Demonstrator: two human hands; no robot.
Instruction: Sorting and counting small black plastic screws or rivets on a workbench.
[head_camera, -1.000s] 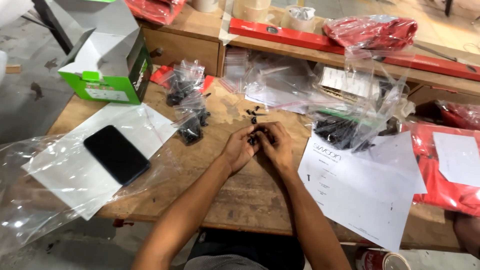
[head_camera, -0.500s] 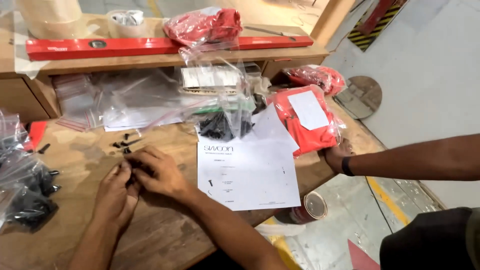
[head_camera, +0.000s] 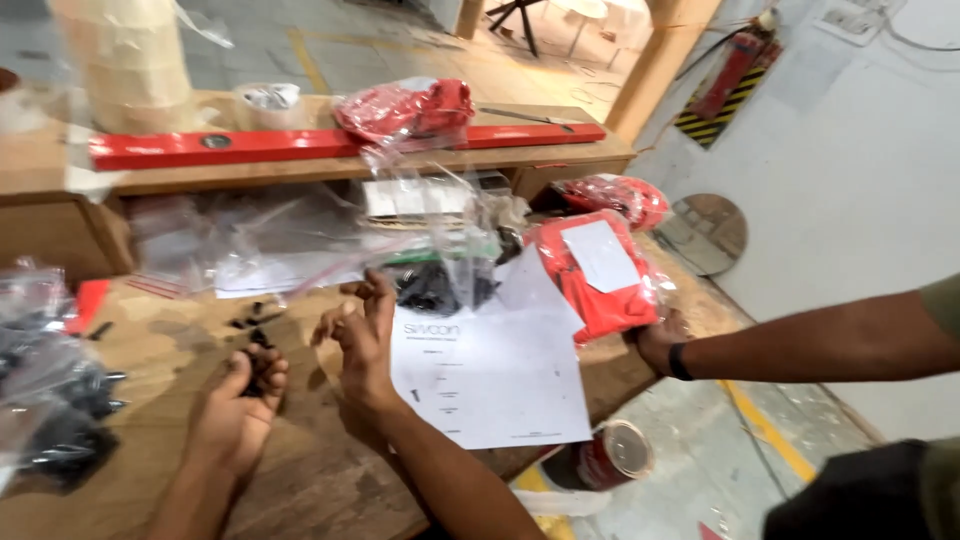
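My left hand (head_camera: 235, 410) rests on the wooden table (head_camera: 300, 470), cupped around several small black screws (head_camera: 262, 372). Just to its right, my right hand (head_camera: 358, 335) is raised off the table with its fingers spread and nothing in it. A few loose black screws (head_camera: 252, 318) lie on the wood beyond my left hand. A clear bag of black screws (head_camera: 440, 280) lies right beyond my right hand. A white printed sheet (head_camera: 490, 370) is next to my right wrist.
Small bags of black screws (head_camera: 50, 400) pile at the left. A red spirit level (head_camera: 300, 145) and tape rolls (head_camera: 130, 60) lie on the back shelf. Another person's hand (head_camera: 655, 345) holds a red bagged packet (head_camera: 595, 270) at the table's right edge. A red can (head_camera: 615, 455) stands below.
My hands have separated: the right hand lifted off and opened, the left stayed on the table with the screws. The view swung right, and a second person's arm is now seen at the packet.
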